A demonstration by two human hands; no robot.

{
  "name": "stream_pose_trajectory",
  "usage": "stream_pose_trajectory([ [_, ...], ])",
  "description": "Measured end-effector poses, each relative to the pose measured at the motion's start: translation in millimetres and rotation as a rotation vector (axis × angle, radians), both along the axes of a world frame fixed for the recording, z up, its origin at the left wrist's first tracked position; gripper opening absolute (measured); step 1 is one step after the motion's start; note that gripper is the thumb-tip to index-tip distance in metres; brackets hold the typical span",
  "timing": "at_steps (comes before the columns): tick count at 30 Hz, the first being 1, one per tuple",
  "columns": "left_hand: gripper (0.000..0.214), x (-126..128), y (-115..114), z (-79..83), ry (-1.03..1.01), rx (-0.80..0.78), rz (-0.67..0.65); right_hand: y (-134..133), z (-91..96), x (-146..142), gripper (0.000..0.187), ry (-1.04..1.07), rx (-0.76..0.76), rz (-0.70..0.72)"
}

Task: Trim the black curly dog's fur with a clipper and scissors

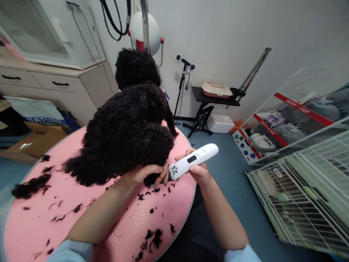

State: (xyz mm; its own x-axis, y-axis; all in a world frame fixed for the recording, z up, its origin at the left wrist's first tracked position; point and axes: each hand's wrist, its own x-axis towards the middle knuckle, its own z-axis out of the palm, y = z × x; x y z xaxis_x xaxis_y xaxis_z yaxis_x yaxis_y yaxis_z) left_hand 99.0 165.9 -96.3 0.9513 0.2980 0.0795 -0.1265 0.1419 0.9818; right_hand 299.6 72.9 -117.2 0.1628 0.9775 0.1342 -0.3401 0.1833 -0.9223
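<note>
A black curly-haired dog (128, 123) is on the round pink grooming table (131, 225), its head toward the far side. My left hand (152, 174) is closed around one of the dog's paws at the near right of its body. In my right hand (200, 171) is a white hair clipper (194, 160), gripped by its body with the thumb on the near side. The clipper's blade end points left and sits right by the paw and my left fingertips. Whether the blade touches the fur, I cannot tell. Cut black fur (32, 185) lies in tufts over the table.
A metal post (145, 25) rises behind the dog, near a white round dryer (151, 32). To the right are a wire cage (297, 203) and a clear-fronted shelf (286, 123). A drawer cabinet (49, 85) and cardboard box (38, 142) stand left. Farther back is a small black table (212, 98).
</note>
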Motion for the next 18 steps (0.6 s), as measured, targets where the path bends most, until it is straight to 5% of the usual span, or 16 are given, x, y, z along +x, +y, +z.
stream_pose_trajectory([
  [4, 0.022, -1.3, 1.4, -0.7, -0.015, 0.015, -0.025, 7.4, 2.1, 2.4, 0.036, -0.017, 0.030, -0.082],
  [12, 0.026, -2.7, 2.2, 1.9, -0.014, 0.014, -0.019, 6.3, 7.9, 1.5, 0.042, -0.071, -0.006, 0.106],
  [15, 0.028, -8.5, -4.1, -3.0, 0.027, -0.031, 0.162, 3.5, -5.6, 2.8, 0.042, 0.141, -0.046, -0.043],
  [18, 0.026, -12.1, -16.1, -16.1, -0.005, -0.108, 0.542, -1.0, -26.2, 3.3, 0.033, 0.288, -0.088, -0.189],
])
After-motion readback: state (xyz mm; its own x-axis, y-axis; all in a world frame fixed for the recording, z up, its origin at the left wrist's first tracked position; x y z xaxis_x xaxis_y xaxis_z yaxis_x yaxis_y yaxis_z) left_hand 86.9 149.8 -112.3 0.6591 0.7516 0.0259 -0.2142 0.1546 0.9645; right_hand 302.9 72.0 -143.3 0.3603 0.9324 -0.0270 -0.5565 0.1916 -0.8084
